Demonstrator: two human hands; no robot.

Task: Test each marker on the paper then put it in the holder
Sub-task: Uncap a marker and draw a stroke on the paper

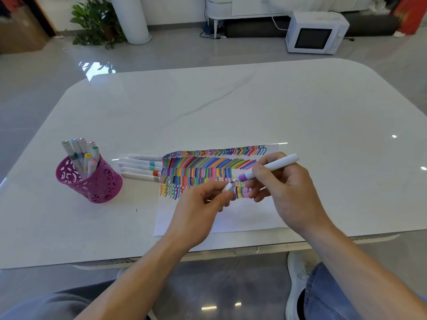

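My right hand (280,188) grips a white marker (275,165) with a purple band, its uncapped purple tip pointing left just above the paper (242,215). My left hand (203,204) pinches the marker's white cap (227,187) right beside that tip. The paper lies in front of me, its upper half filled with rows of coloured strokes. A pink perforated holder (92,181) stands at the left of the table with several markers upright in it. Several white markers (141,168) lie side by side between the holder and the paper.
The white marble table (231,107) has a rounded far edge and a near edge close to my knees. On the floor beyond are a white microwave (315,33), a potted plant (97,21) and a white column.
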